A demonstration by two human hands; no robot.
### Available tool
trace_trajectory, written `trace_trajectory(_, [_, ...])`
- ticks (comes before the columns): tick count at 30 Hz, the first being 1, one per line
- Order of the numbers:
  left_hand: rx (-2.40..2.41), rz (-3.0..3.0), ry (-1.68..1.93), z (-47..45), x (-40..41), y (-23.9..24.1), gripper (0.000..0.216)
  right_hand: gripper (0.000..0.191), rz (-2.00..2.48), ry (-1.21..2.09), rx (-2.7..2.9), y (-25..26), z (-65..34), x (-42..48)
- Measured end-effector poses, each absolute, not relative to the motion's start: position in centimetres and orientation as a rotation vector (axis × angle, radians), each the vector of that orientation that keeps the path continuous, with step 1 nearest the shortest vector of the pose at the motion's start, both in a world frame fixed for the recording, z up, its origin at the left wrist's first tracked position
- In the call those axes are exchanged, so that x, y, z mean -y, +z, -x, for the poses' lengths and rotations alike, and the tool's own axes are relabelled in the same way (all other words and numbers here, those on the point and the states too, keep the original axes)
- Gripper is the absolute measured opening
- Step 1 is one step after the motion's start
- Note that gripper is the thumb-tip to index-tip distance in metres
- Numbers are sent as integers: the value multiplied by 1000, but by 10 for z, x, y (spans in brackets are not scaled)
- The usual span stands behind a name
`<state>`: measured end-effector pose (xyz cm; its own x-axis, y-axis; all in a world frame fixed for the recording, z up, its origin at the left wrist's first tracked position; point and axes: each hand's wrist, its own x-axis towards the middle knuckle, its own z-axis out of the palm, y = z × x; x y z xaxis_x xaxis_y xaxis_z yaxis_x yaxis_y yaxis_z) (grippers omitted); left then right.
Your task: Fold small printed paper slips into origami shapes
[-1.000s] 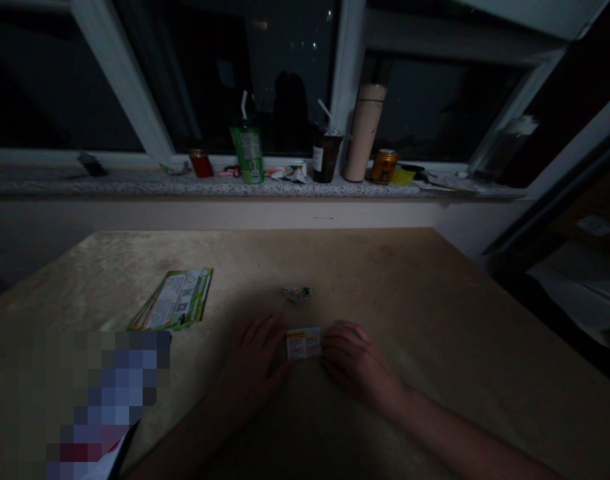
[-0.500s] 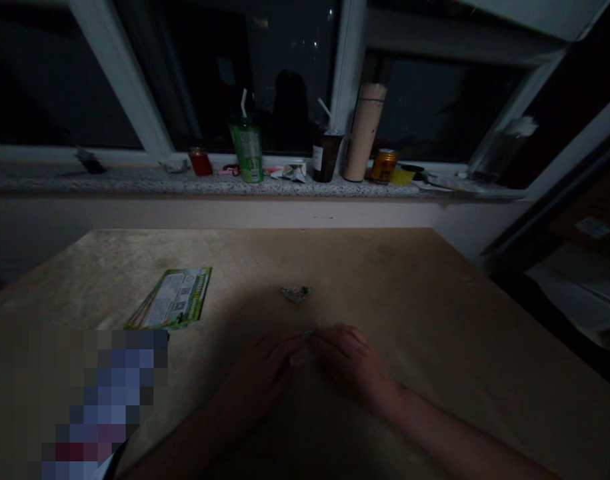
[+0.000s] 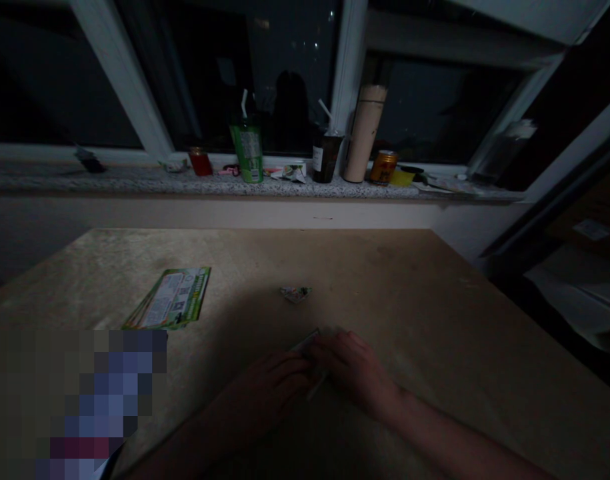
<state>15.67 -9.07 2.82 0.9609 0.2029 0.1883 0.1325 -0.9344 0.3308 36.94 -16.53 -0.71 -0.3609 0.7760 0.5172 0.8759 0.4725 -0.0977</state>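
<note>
Both my hands rest together on a tan table (image 3: 425,300) in dim light. My left hand (image 3: 275,387) and my right hand (image 3: 352,370) press with closed fingers on a small folded piece of printed paper (image 3: 305,343), of which only pale edges show between them. A tiny folded paper shape (image 3: 295,293) lies on the table just beyond my hands. A green printed leaflet stack (image 3: 172,307) lies to the left.
A stone window sill (image 3: 109,180) runs behind the table with a green cup with a straw (image 3: 248,152), a dark cup (image 3: 325,157), a tall beige flask (image 3: 363,133), an orange can (image 3: 383,167) and a red jar (image 3: 199,162). A blurred patch covers the lower left.
A second ago the small printed paper lay flat and visible between my hands. My hands closed in over it and drew slightly toward me; now it is mostly hidden.
</note>
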Motion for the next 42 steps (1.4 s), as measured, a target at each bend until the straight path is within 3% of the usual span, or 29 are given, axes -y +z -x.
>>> trace_trajectory(5, [-248, -2813, 302, -153, 90, 22, 34, 19, 1366, -344, 2208, -5, -370, 166])
trace_trajectory(18, [-340, -2846, 299, -147, 81, 15, 45, 14, 1244, -172, 2338, -1, -367, 168])
trace_trajectory(29, [-405, -3039, 227, -141, 69, 18, 36, 13, 1394, -185, 2307, 1, -376, 164])
trace_trajectory(42, [-463, -2857, 39, -127, 88, 16, 76, 19, 1402, 13, 2291, 13, -379, 164])
